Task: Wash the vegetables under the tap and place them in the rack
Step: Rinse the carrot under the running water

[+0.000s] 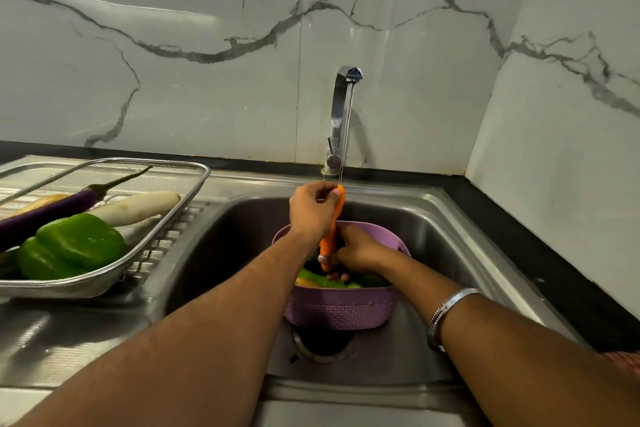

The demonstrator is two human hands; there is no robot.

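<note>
Here a steel sink [450, 218] sits below grey-veined marble walls, its tap [341, 114] running a thin stream. Left of frame, the rack [166, 218] holds one eggplant [52, 210], one white radish [138, 206] and one green pepper [72, 246] (others half hidden). At centre one carrot [334, 225] stands nearly upright above the purple basket [341, 310], left hand [311, 208] pinching its top, right hand [356, 250] gripping its lower end.

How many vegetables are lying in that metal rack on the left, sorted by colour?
Green capsicum: 1
Purple aubergine: 1
White radish: 1
Pale yellowish one, mostly hidden behind the aubergine: 1
Total in the rack: 4 that I can see
</note>
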